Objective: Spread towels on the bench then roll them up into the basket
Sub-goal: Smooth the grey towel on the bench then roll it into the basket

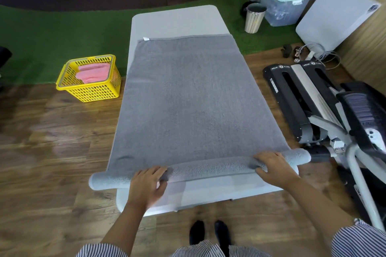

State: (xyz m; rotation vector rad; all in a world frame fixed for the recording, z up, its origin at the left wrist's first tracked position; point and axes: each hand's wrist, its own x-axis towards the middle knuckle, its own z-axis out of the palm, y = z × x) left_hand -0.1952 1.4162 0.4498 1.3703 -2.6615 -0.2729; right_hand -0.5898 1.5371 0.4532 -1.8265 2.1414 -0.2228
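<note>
A grey towel [188, 98] lies spread flat along the pale grey bench [173, 21]. Its near end is rolled into a thin tube [208, 168] that runs across the bench and sticks out past both sides. My left hand [149, 181] rests on the left part of the roll, fingers over the top and thumb on the near side. My right hand [273, 166] lies on the right part of the roll in the same way. A yellow plastic basket [89, 89] stands on the floor left of the bench, with rolled pink towels [93, 72] inside.
A black and grey exercise machine [325, 110] stands close to the bench's right side. Beyond it are a white panel [334, 16], a clear storage box [282, 4] and a small bin [254, 17]. Wood floor lies near, green turf farther back.
</note>
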